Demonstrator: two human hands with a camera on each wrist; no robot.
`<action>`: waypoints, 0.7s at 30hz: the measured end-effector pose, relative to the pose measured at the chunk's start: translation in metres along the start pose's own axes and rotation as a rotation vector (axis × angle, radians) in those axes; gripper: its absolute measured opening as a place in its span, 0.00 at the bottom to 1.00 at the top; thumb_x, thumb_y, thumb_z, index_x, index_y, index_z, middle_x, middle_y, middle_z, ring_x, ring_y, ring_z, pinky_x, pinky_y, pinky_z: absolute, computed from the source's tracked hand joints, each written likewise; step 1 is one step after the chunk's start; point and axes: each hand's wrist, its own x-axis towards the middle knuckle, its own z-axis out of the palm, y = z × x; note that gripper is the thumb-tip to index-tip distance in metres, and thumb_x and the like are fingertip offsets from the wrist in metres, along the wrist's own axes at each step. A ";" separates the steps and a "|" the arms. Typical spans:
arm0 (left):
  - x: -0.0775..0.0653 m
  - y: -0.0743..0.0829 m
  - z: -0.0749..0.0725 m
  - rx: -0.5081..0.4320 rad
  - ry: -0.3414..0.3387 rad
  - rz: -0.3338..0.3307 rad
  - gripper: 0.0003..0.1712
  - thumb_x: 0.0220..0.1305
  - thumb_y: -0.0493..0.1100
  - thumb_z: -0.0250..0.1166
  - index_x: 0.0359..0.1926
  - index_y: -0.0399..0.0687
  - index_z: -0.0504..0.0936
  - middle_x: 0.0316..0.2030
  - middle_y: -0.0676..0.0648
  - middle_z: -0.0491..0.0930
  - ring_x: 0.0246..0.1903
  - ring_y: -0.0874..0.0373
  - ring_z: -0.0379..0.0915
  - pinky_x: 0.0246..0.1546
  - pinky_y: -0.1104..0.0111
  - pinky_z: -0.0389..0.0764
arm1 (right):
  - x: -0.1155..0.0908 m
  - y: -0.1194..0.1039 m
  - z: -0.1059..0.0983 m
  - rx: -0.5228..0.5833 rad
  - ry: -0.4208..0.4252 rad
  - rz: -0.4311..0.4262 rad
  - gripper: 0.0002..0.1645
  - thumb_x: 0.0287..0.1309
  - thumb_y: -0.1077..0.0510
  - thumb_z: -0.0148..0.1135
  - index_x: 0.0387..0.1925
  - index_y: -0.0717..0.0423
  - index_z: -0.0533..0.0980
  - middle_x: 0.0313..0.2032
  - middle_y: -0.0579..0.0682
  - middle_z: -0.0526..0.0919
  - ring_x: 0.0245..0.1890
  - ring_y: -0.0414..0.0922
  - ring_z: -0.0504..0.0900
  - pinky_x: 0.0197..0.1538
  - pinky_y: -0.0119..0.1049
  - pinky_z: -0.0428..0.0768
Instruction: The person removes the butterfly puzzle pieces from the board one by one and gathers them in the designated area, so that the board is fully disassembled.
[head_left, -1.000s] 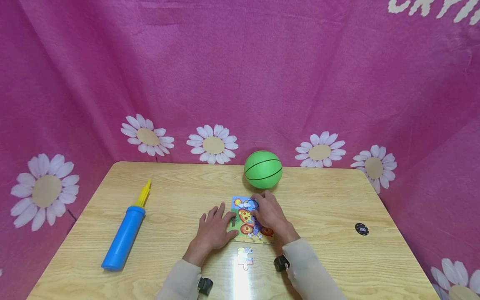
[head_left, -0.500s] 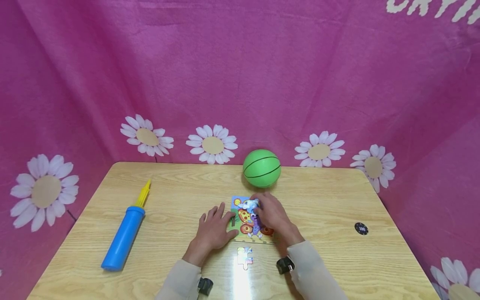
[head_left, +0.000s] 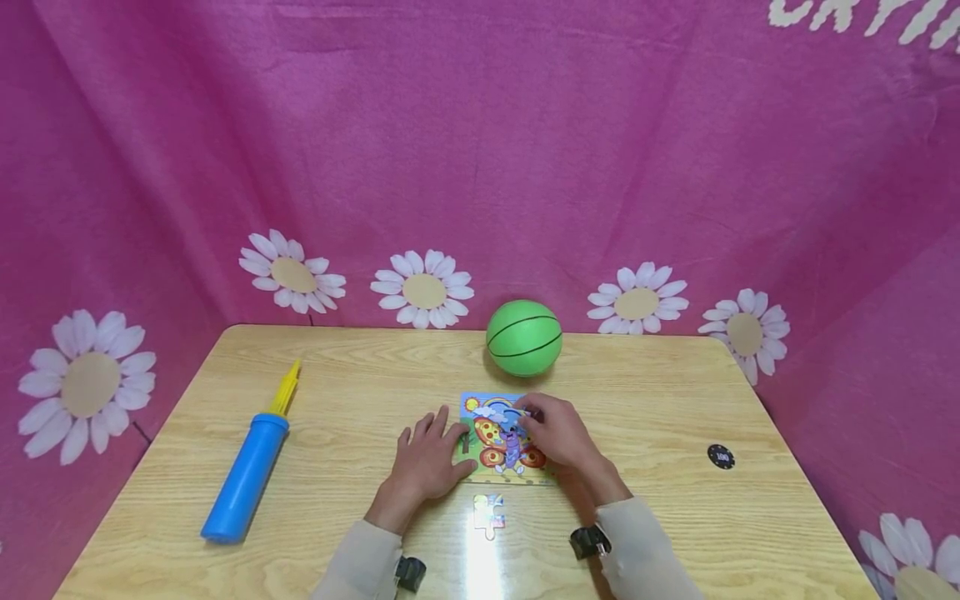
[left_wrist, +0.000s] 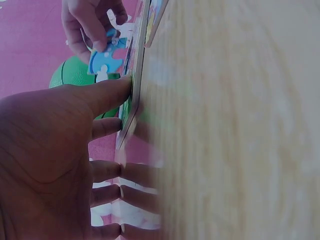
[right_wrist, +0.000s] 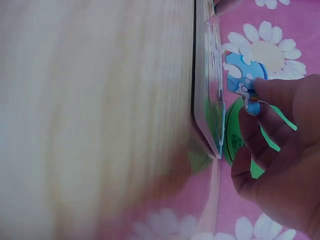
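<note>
A jigsaw puzzle (head_left: 491,457) with a butterfly picture lies at mid-table. My left hand (head_left: 427,461) rests at its left side with fingers spread, thumb and forefinger touching the edge. In the right wrist view, my right hand (right_wrist: 285,135) pinches a blue puzzle piece (right_wrist: 242,75) between thumb and fingers. The left wrist view shows that same blue piece (left_wrist: 106,61) raised off the puzzle, tilted up. Another loose puzzle piece (head_left: 489,515) lies on the table just in front of the puzzle. My right fingers cover the puzzle's upper right part.
Behind the puzzle sits a green ball (head_left: 524,338). A blue hand pump (head_left: 246,479) with a yellow nozzle lies at the left, and a black round chip (head_left: 721,457) at the right. A pink curtain (head_left: 480,167) with daisies hangs behind the wooden table (head_left: 360,367).
My right hand has shifted a little right and nearer to me, lifting the blue piece and uncovering more of the butterfly. The left hand has stayed put.
</note>
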 end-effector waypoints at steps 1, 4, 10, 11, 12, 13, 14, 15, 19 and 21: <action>0.000 0.000 0.000 -0.003 0.001 -0.002 0.33 0.62 0.62 0.62 0.65 0.57 0.71 0.74 0.39 0.55 0.72 0.40 0.52 0.67 0.38 0.54 | -0.002 0.000 -0.001 0.004 -0.006 0.006 0.09 0.59 0.60 0.65 0.41 0.46 0.82 0.30 0.41 0.80 0.31 0.40 0.73 0.38 0.35 0.73; 0.000 0.000 0.000 -0.008 0.005 -0.004 0.33 0.62 0.62 0.62 0.65 0.57 0.71 0.74 0.39 0.55 0.72 0.40 0.51 0.67 0.38 0.54 | -0.007 0.001 -0.004 0.009 -0.009 -0.005 0.09 0.57 0.60 0.66 0.40 0.47 0.82 0.27 0.41 0.79 0.29 0.39 0.73 0.36 0.33 0.72; 0.000 0.001 0.001 -0.017 0.010 0.001 0.33 0.62 0.61 0.62 0.64 0.56 0.71 0.73 0.39 0.56 0.72 0.40 0.51 0.67 0.37 0.54 | -0.020 0.004 -0.009 -0.006 -0.024 -0.033 0.08 0.53 0.61 0.68 0.34 0.45 0.82 0.25 0.38 0.80 0.27 0.37 0.72 0.34 0.31 0.71; 0.000 0.001 0.001 -0.017 0.011 0.001 0.33 0.62 0.61 0.62 0.64 0.56 0.71 0.73 0.39 0.56 0.72 0.40 0.52 0.67 0.37 0.54 | -0.022 0.004 -0.010 -0.005 -0.035 -0.038 0.08 0.53 0.61 0.68 0.34 0.45 0.82 0.25 0.38 0.80 0.27 0.37 0.72 0.34 0.30 0.71; 0.000 0.001 0.001 -0.015 0.012 0.001 0.33 0.61 0.61 0.62 0.64 0.55 0.71 0.73 0.39 0.56 0.72 0.39 0.52 0.67 0.37 0.54 | -0.025 0.004 -0.011 -0.009 -0.044 -0.045 0.08 0.53 0.61 0.67 0.34 0.45 0.82 0.25 0.38 0.80 0.27 0.36 0.72 0.34 0.30 0.71; 0.000 0.001 0.001 -0.014 0.011 0.000 0.33 0.62 0.61 0.62 0.64 0.56 0.71 0.73 0.39 0.56 0.72 0.40 0.52 0.67 0.37 0.54 | -0.027 0.004 -0.012 -0.013 -0.055 -0.050 0.08 0.53 0.62 0.67 0.34 0.45 0.82 0.25 0.38 0.80 0.27 0.36 0.72 0.34 0.29 0.71; 0.000 0.001 0.001 -0.014 0.011 -0.001 0.33 0.62 0.61 0.62 0.64 0.56 0.71 0.74 0.39 0.56 0.72 0.40 0.52 0.67 0.37 0.54 | -0.029 0.004 -0.014 -0.017 -0.065 -0.057 0.08 0.53 0.62 0.66 0.34 0.45 0.82 0.25 0.38 0.80 0.26 0.36 0.72 0.33 0.29 0.71; 0.000 0.001 0.001 -0.014 0.013 -0.001 0.33 0.62 0.61 0.62 0.64 0.56 0.71 0.73 0.39 0.56 0.72 0.40 0.52 0.67 0.37 0.54 | -0.031 0.004 -0.015 -0.019 -0.075 -0.064 0.08 0.53 0.62 0.66 0.34 0.45 0.82 0.25 0.38 0.79 0.26 0.36 0.73 0.33 0.28 0.71; 0.000 0.001 0.002 -0.011 0.015 -0.001 0.33 0.62 0.62 0.62 0.64 0.56 0.71 0.73 0.39 0.56 0.72 0.40 0.52 0.67 0.37 0.54 | -0.040 0.004 -0.019 -0.032 -0.111 -0.084 0.08 0.54 0.63 0.66 0.33 0.45 0.81 0.24 0.38 0.79 0.26 0.35 0.73 0.32 0.28 0.72; 0.000 0.000 0.002 -0.009 0.014 0.000 0.33 0.62 0.62 0.62 0.64 0.56 0.71 0.73 0.39 0.56 0.72 0.40 0.52 0.67 0.37 0.54 | -0.044 0.004 -0.021 -0.036 -0.131 -0.087 0.08 0.54 0.62 0.66 0.32 0.44 0.81 0.25 0.37 0.79 0.26 0.35 0.73 0.32 0.27 0.72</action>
